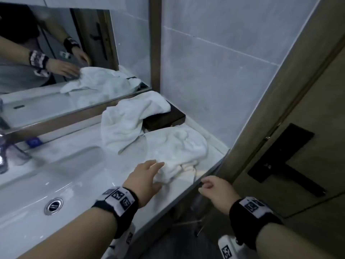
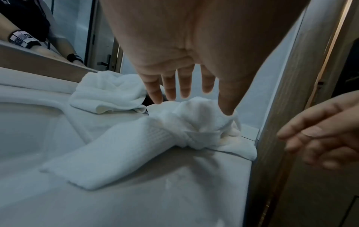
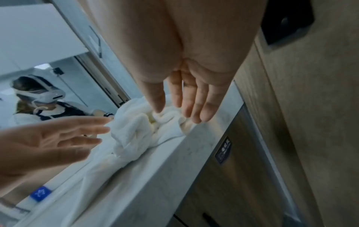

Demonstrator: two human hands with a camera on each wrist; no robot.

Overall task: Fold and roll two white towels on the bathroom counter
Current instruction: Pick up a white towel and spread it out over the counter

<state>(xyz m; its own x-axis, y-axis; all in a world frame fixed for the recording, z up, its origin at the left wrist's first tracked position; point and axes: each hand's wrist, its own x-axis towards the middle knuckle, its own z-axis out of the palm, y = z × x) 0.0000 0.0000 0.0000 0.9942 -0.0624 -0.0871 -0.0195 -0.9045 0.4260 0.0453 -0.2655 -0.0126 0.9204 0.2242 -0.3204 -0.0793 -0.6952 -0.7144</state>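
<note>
Two crumpled white towels lie on the white counter (image 1: 104, 165). The near towel (image 1: 177, 150) is bunched at the front right corner; its flat end (image 2: 108, 161) stretches toward me. The far towel (image 1: 128, 120) hangs partly over a dark box (image 1: 164, 118). My left hand (image 1: 149, 174) reaches with straight fingers (image 2: 184, 86) to the near towel's front edge; I cannot tell whether it touches. My right hand (image 1: 214, 189) hovers at the counter's front right corner, fingers (image 3: 194, 107) relaxed above the towel (image 3: 139, 130), holding nothing.
A sink basin (image 1: 56, 176) with a drain (image 1: 53, 206) and a chrome tap (image 1: 5, 154) fills the left. The mirror (image 1: 56, 62) runs behind. A tiled wall (image 1: 214, 81) and a wooden door (image 1: 298, 146) with a black handle close in the right side.
</note>
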